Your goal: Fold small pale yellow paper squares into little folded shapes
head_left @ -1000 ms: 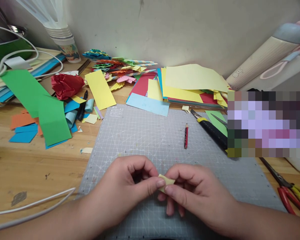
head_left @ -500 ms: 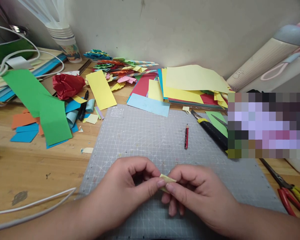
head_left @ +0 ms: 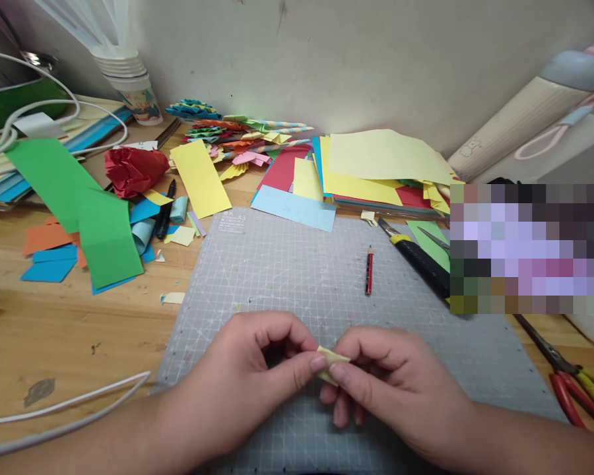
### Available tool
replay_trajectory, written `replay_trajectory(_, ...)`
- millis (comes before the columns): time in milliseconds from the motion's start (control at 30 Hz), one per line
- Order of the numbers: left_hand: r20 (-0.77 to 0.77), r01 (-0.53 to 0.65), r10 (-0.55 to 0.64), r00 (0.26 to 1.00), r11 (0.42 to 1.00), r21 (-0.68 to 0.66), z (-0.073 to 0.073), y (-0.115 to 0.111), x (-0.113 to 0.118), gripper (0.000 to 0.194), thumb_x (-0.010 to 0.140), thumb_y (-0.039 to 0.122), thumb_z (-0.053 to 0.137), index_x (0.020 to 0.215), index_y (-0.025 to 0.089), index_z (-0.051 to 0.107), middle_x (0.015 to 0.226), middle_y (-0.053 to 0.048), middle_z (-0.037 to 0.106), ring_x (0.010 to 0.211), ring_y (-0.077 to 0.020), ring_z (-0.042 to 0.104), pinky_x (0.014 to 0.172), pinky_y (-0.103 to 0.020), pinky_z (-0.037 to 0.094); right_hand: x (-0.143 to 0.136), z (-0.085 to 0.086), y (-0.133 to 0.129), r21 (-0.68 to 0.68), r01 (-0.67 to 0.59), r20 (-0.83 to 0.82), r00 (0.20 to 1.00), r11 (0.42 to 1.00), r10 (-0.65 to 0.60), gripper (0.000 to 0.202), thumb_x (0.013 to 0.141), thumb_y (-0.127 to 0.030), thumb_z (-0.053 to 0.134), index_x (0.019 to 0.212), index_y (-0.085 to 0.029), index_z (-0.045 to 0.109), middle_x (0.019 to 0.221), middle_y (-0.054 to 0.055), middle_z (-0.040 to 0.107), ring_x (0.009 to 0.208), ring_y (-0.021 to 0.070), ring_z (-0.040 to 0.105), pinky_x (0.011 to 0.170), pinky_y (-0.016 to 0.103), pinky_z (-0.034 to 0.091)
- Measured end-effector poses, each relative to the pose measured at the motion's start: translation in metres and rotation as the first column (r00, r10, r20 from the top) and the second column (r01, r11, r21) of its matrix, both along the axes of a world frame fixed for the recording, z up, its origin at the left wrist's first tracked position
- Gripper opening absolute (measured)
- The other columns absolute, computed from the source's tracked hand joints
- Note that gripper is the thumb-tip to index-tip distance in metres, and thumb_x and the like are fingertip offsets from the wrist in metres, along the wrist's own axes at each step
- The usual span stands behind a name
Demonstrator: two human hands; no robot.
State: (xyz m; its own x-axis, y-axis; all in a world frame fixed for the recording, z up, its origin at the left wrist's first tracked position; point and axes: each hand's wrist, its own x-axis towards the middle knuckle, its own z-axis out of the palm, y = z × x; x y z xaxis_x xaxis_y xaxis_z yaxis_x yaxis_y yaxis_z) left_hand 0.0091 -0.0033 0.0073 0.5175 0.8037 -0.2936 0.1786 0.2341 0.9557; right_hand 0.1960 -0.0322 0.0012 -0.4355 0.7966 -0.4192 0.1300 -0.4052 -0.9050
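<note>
A small folded piece of pale yellow paper (head_left: pixel 334 357) is pinched between my two hands, low over the grey cutting mat (head_left: pixel 287 277). My left hand (head_left: pixel 267 369) grips its left end between thumb and forefinger. On the other end, the thumb and forefinger of my right hand (head_left: pixel 396 382) are closed, with the remaining fingers curled beneath. Most of the paper is hidden by the thumbs and fingers. Beyond my right hand a short red pencil (head_left: pixel 369 272) lies on the mat.
A utility knife (head_left: pixel 420 267) and red-and-yellow-handled pliers or shears (head_left: pixel 569 376) lie to the right. Coloured paper sheets (head_left: pixel 386 155) and paper flowers on striped straws (head_left: pixel 247 135) sit along the wall. Left are green paper (head_left: pixel 106 241), crumpled red paper (head_left: pixel 136 170) and a white cable (head_left: pixel 69 409).
Both hands stay almost where they were, still pinching the paper. Its lower right part shows slightly more beneath the thumbs.
</note>
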Motion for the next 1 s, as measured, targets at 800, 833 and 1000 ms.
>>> replay_trajectory(800,0.024,0.275,-0.274,0.961,0.959,-0.072,0.0042,-0.0066,-0.0054,0.019,0.085,0.027,0.053,0.068,0.018,0.051,0.063,0.005,0.043,0.063,-0.0110,0.039,0.056,-0.022,0.032,0.0005,0.0069,0.0010,-0.050,-0.200,-0.047,0.979,0.979,0.198,0.027,0.085,-0.036,0.060,0.068,-0.016,0.052,0.058,-0.001,0.055,0.054,0.0094,0.053,0.054,0.022,0.041)
replay_trajectory(833,0.033,0.240,-0.238,0.971,0.969,-0.057,0.0044,-0.0065,-0.0044,0.018,0.086,0.028,0.053,0.071,0.018,0.051,0.065,0.004,0.046,0.064,-0.0112,0.040,0.057,-0.023,0.033,0.0009,0.0066,0.0014,0.007,-0.169,-0.043,0.985,0.986,0.169,0.027,0.087,-0.036,0.057,0.068,-0.016,0.053,0.058,-0.001,0.056,0.054,0.0093,0.051,0.054,0.022,0.040)
replay_trajectory(1000,0.022,0.122,-0.124,0.992,0.990,0.071,0.0039,-0.0065,0.0005,0.016,0.085,0.024,0.053,0.071,0.018,0.047,0.064,0.004,0.047,0.061,-0.0105,0.042,0.056,-0.022,0.035,0.0019,0.0032,0.0024,0.232,-0.084,0.015,0.996,0.969,0.083,0.025,0.091,-0.030,0.050,0.071,-0.017,0.056,0.062,0.001,0.059,0.056,0.0105,0.052,0.056,0.024,0.042)
